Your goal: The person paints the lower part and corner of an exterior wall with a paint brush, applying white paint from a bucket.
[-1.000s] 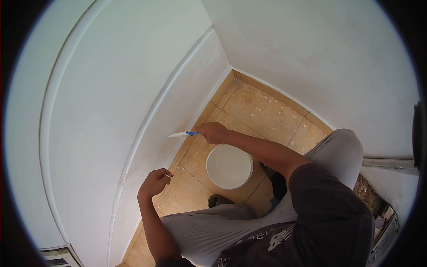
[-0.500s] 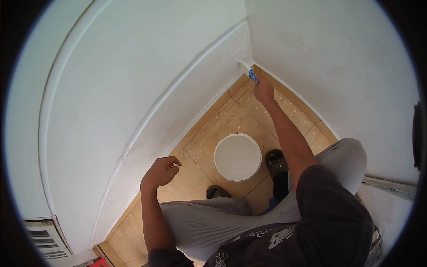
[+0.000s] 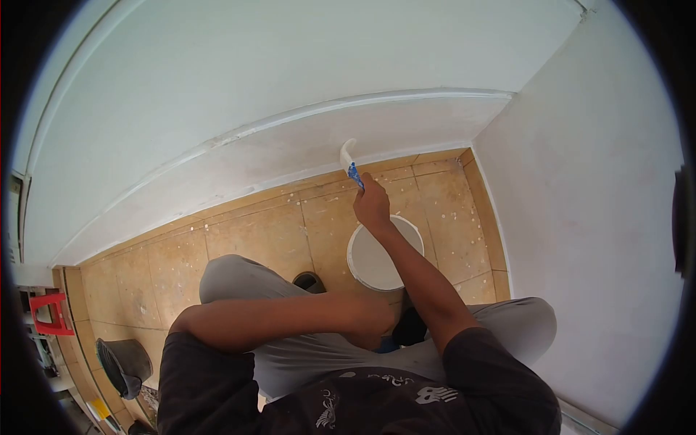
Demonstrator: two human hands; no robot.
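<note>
1. The right hand [image 3: 372, 205] is closed around the blue handle of a brush [image 3: 350, 161]. Its white-loaded bristles are up against the low band of the wall [image 3: 290, 148], just above the floor [image 3: 254, 235].
2. The left hand [image 3: 373, 319] rests across the knee, near the right elbow. I cannot tell how far its fingers are curled, and it seems to hold nothing.
3. The brush looks light and small. The handle is stiff, while the bristles are soft and bend under pressure.
4. The handle is the place to hold it. Wet paint would probably make it slippery nearer the bristles, so a hold further back on the blue part seems safer.
5. A bucket [image 3: 384, 254] of white paint stands on the floor just below the right hand, between the knees. Filled, it is likely heavy and apt to slop if knocked.
6. At the far left are a dark pail [image 3: 123, 366] and a red stool [image 3: 51, 313], well apart from the brush.
</note>
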